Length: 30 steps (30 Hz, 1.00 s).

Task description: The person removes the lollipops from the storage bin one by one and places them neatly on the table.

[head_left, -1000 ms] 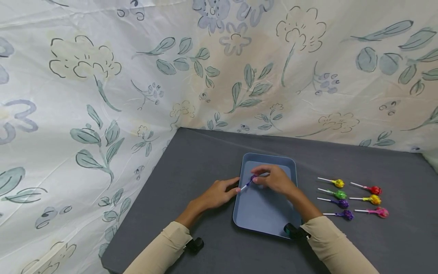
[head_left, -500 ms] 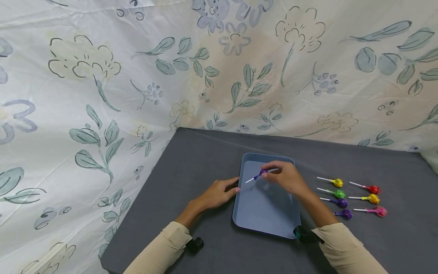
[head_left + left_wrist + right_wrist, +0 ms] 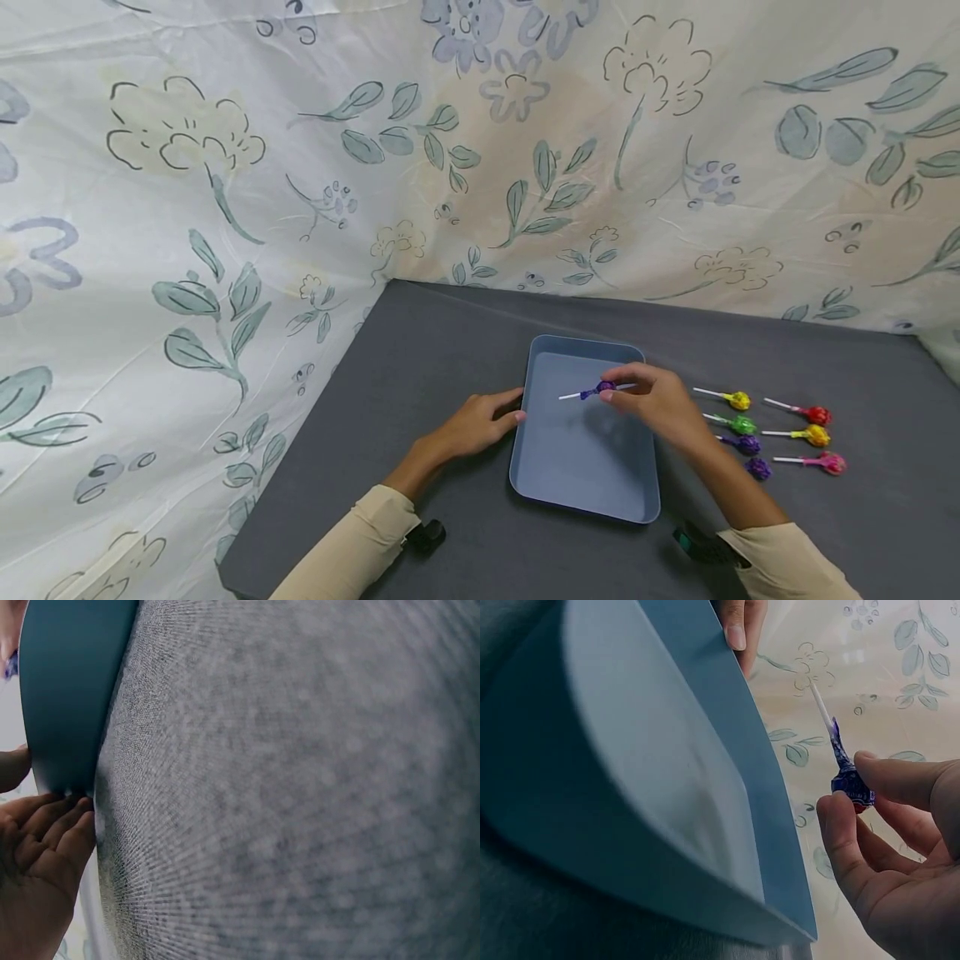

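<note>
A purple-wrapped lollipop (image 3: 605, 388) is pinched between the thumb and fingers of my right hand (image 3: 660, 408), over the upper right part of the blue tray (image 3: 577, 475). Its white stick points left in the head view; in the right wrist view the lollipop (image 3: 849, 784) is held beyond the tray wall, stick up. A thin pale line near the fingertips is too small to identify. My left hand (image 3: 476, 425) rests against the tray's left side. In the left wrist view, its fingers (image 3: 71, 832) touch the outer wall and the thumb lies at the rim.
Right of the tray, several wrapped lollipops lie in two columns on the grey tabletop, among them a green one (image 3: 742, 425), a red one (image 3: 819, 415) and a pink one (image 3: 832, 463). A floral cloth (image 3: 465, 167) hangs behind and to the left.
My right hand has moved rightward with the purple lollipop, away from the left hand and the tray's left rim. The left hand has stayed in place.
</note>
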Motion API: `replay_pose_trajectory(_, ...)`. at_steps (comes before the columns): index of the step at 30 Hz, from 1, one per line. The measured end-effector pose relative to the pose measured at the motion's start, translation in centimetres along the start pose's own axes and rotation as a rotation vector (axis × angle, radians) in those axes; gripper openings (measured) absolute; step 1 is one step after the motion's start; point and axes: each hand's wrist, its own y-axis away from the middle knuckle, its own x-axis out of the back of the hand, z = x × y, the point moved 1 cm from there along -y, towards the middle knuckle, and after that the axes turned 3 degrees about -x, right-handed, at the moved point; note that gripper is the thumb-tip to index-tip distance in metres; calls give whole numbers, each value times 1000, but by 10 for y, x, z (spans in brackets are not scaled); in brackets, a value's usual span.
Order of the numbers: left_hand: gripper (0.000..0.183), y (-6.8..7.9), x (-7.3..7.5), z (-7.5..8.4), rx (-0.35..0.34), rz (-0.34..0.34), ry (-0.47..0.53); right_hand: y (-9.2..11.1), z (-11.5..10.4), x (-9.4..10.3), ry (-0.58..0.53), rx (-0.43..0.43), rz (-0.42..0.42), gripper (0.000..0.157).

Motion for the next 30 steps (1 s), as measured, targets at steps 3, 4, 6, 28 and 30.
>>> replay_pose_trajectory(3,59,0,0,-1,-11,0,5,8,2,6,-9,-16,10,36)
replay_pose_trajectory(4,59,0,0,-1,-15,2,5,11,3,8,-15,-18,13,38)
replay_pose_trajectory(6,59,0,0,-1,-20,3,7,15,6,13,-24,-31,21,41)
replay_pose_trajectory(28,58,1,1,1,0,-2,8,71,52,61,-11,-179,148,53)
replay_pose_trajectory(30,58,1,1,1,-5,-2,8,75,56,66,-31,-185,162,50)
